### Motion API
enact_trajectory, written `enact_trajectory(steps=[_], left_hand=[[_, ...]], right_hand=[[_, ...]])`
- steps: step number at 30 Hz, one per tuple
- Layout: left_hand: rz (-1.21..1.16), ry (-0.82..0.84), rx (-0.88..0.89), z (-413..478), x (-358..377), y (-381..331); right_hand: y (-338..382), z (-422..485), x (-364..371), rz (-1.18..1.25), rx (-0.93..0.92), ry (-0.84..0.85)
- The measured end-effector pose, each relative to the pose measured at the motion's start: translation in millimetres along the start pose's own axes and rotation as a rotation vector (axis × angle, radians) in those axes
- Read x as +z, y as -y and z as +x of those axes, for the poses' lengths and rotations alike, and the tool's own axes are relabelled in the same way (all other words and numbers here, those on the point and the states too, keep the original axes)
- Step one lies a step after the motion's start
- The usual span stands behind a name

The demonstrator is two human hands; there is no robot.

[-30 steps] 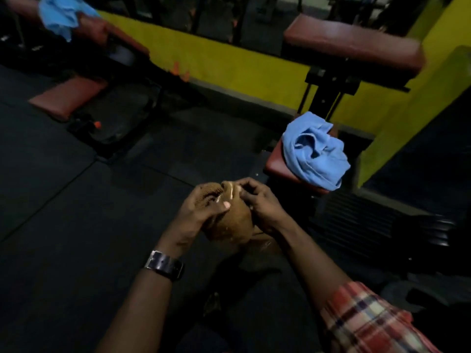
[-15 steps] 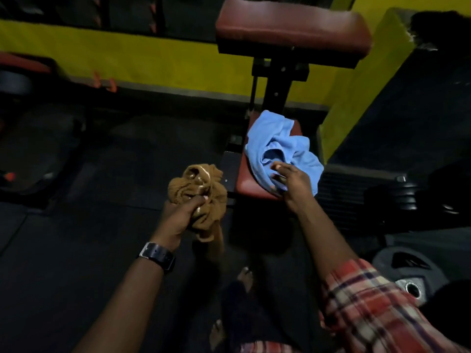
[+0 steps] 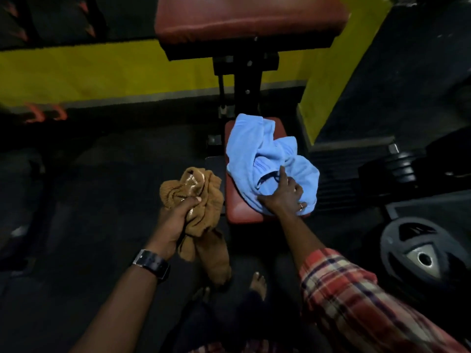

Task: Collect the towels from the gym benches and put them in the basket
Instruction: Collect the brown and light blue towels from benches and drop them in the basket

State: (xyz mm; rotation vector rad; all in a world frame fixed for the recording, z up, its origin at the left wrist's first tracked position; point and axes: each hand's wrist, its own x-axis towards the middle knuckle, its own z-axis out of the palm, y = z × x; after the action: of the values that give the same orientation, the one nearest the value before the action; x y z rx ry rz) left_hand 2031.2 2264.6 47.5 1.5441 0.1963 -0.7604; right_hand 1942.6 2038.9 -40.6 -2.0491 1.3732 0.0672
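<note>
A crumpled blue towel (image 3: pixel 257 151) lies on the small red seat pad (image 3: pixel 239 212) of a gym bench at the centre. My right hand (image 3: pixel 283 194) rests on the towel's near edge, fingers spread and pressing into the cloth. My left hand (image 3: pixel 175 220) is shut on a bunched brown towel (image 3: pixel 201 197), held just left of the seat, with part of it hanging down. No basket is in view.
A large red pad (image 3: pixel 249 19) on a black post (image 3: pixel 247 82) rises behind the seat. A yellow wall band (image 3: pixel 102 72) runs along the back. Weight plates (image 3: pixel 420 256) lie on the dark floor at right. My bare feet (image 3: pixel 257 281) show below.
The view has come closer to the bench. My right hand left the brown towel, reached the blue towel and now lies flat on it. My left hand keeps the brown towel.
</note>
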Motion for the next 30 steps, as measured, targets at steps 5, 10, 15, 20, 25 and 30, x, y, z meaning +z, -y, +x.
enact_trajectory(steps=[5,10,15,20,25,30], left_hand=[[0.108,0.118,0.011,31.4,-1.7,-13.0],[0.241,0.302,0.063,48.3,-7.0,-25.3],[0.247,0.551,0.087,50.0,-12.3,-42.1],[0.245,0.735,0.081,24.7,11.5,-59.9],[0.228,0.918,0.059,-24.9,59.8,-61.0],[0.33,1.139,0.109,-106.3,138.1,-27.4]], right_hand=[[-5.4,9.3,-0.9,0.31,0.005,-0.116],[8.8,-16.7,-9.0,0.593,-0.051,-0.278],[23.6,-66.6,-42.9,0.867,-0.096,-0.427],[12.4,-136.2,-93.8,1.285,-0.197,-0.512],[-45.9,-205.4,-141.2,1.558,-0.311,-0.563],[-126.5,-267.2,-170.8,1.587,-0.227,-0.723]])
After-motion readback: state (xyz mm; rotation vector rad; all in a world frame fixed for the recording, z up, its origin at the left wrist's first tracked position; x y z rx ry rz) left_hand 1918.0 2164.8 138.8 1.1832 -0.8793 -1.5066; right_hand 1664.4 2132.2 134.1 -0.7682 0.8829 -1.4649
